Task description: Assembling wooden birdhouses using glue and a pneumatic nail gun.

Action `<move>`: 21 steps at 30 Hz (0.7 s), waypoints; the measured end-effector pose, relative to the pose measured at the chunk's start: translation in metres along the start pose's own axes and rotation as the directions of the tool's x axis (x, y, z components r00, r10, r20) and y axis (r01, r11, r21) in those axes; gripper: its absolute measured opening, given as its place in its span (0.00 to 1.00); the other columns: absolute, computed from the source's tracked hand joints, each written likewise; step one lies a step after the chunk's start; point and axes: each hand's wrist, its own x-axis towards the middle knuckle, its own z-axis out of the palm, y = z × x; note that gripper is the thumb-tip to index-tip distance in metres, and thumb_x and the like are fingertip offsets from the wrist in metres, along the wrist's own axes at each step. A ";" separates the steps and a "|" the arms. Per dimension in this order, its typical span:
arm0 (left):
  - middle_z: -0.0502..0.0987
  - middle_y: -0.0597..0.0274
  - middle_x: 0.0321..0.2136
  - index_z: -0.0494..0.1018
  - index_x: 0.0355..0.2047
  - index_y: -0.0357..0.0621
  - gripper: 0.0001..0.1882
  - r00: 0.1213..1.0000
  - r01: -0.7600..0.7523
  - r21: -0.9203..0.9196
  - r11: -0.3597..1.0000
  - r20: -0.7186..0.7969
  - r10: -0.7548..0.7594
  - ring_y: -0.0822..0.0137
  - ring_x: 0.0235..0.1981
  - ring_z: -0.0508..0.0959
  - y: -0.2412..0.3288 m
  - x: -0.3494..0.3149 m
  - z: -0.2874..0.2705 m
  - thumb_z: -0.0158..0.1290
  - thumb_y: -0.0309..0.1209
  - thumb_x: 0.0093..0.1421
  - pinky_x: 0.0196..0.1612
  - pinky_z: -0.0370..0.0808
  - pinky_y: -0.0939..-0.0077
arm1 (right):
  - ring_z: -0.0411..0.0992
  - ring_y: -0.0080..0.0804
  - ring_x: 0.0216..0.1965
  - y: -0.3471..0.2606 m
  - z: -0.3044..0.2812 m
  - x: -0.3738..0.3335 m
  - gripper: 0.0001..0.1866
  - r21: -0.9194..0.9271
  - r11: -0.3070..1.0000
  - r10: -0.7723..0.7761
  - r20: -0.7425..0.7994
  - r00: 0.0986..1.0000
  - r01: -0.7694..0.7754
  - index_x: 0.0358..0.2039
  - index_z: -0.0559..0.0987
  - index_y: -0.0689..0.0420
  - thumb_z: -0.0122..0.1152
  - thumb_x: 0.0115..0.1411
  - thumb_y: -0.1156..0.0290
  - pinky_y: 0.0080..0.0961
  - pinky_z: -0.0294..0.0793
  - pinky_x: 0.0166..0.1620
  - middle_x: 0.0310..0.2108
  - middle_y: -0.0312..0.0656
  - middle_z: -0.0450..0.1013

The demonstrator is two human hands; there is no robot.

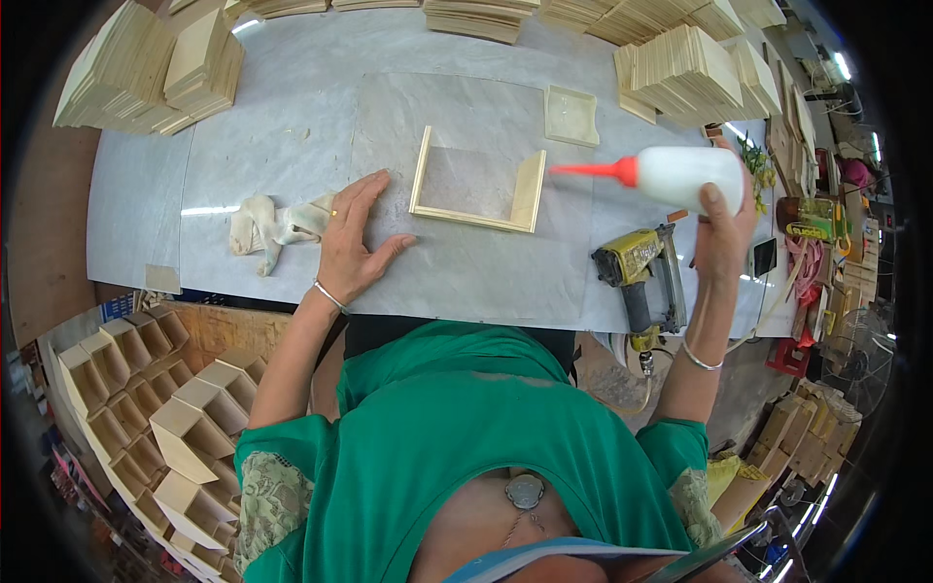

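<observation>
In my right hand is a white squeeze bottle with a red nozzle, tipped on its side so the nozzle points left. The nozzle tip is near the right wall of a three-sided wooden frame, which lies on the grey table with its far side open. My left hand rests on the table left of the frame, fingers spread, holding nothing. Beside it is a crumpled whitish cloth glove. A yellow and black nail gun lies at the table's near edge, below the bottle.
Stacks of thin wooden boards line the far edge, with another stack at the far left. A small shallow tray sits beyond the frame. Many open wooden boxes are piled at the lower left. A fan stands at right.
</observation>
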 end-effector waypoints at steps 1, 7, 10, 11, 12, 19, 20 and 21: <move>0.69 0.51 0.54 0.66 0.54 0.40 0.35 1.000 0.005 -0.006 1.000 -0.022 -0.005 0.52 0.54 0.69 0.000 0.000 0.000 0.66 0.36 0.47 0.56 0.67 0.63 | 0.68 0.31 0.50 -0.004 0.011 -0.004 0.36 0.019 0.999 0.024 0.045 0.999 -0.025 0.56 0.67 0.63 0.71 0.49 0.66 0.29 0.66 0.55 0.51 0.44 0.68; 0.70 0.54 0.53 0.69 0.50 0.40 0.28 0.999 -0.003 -0.014 1.000 -0.044 0.002 0.54 0.52 0.70 -0.003 -0.002 0.003 0.63 0.34 0.50 0.54 0.68 0.65 | 0.69 0.28 0.46 -0.013 0.079 -0.018 0.35 0.123 0.988 0.074 0.144 0.987 -0.092 0.54 0.69 0.63 0.73 0.47 0.66 0.27 0.68 0.52 0.44 0.41 0.70; 0.71 0.55 0.52 0.70 0.49 0.40 0.26 0.999 -0.004 -0.014 1.000 -0.054 0.003 0.55 0.52 0.70 -0.004 -0.002 0.003 0.63 0.33 0.50 0.54 0.69 0.66 | 0.68 0.32 0.50 -0.015 0.096 -0.016 0.40 0.097 0.982 0.139 0.186 0.973 -0.159 0.56 0.66 0.67 0.72 0.47 0.60 0.29 0.67 0.54 0.49 0.45 0.68; 0.71 0.55 0.52 0.70 0.49 0.40 0.26 0.998 0.000 -0.019 1.000 -0.058 -0.001 0.55 0.52 0.70 -0.004 -0.002 0.003 0.63 0.33 0.50 0.54 0.69 0.66 | 0.68 0.32 0.50 -0.015 0.100 -0.015 0.40 0.091 0.983 0.140 0.191 0.972 -0.160 0.56 0.66 0.67 0.72 0.47 0.60 0.29 0.67 0.54 0.49 0.45 0.68; 0.71 0.55 0.52 0.71 0.49 0.40 0.26 0.999 -0.001 -0.022 1.000 -0.052 0.000 0.55 0.53 0.70 -0.004 -0.002 0.003 0.63 0.32 0.49 0.54 0.69 0.66 | 0.68 0.31 0.49 -0.014 0.104 -0.015 0.39 0.095 0.984 0.133 0.195 0.972 -0.154 0.56 0.66 0.67 0.72 0.48 0.61 0.28 0.68 0.54 0.48 0.45 0.68; 0.71 0.56 0.52 0.71 0.49 0.41 0.26 0.999 0.000 -0.028 1.000 -0.054 -0.001 0.56 0.53 0.71 -0.003 -0.002 0.001 0.63 0.30 0.49 0.54 0.69 0.67 | 0.69 0.30 0.47 -0.012 0.119 -0.012 0.36 0.109 0.985 0.110 0.224 0.968 -0.137 0.55 0.67 0.66 0.71 0.49 0.63 0.27 0.69 0.52 0.45 0.43 0.70; 0.71 0.56 0.52 0.71 0.49 0.41 0.26 0.999 0.002 -0.030 1.000 -0.053 -0.003 0.56 0.53 0.71 -0.004 -0.002 0.001 0.63 0.30 0.49 0.54 0.69 0.67 | 0.69 0.30 0.47 -0.012 0.120 -0.011 0.36 0.106 0.985 0.112 0.225 0.968 -0.139 0.55 0.67 0.66 0.71 0.49 0.63 0.27 0.69 0.52 0.45 0.43 0.70; 0.71 0.56 0.52 0.71 0.49 0.41 0.26 0.999 0.003 -0.035 0.999 -0.053 -0.005 0.56 0.52 0.71 -0.004 -0.002 0.002 0.63 0.30 0.49 0.54 0.69 0.67 | 0.70 0.30 0.47 -0.012 0.120 -0.011 0.36 0.103 0.986 0.106 0.235 0.966 -0.134 0.55 0.67 0.67 0.71 0.50 0.63 0.27 0.69 0.52 0.44 0.43 0.70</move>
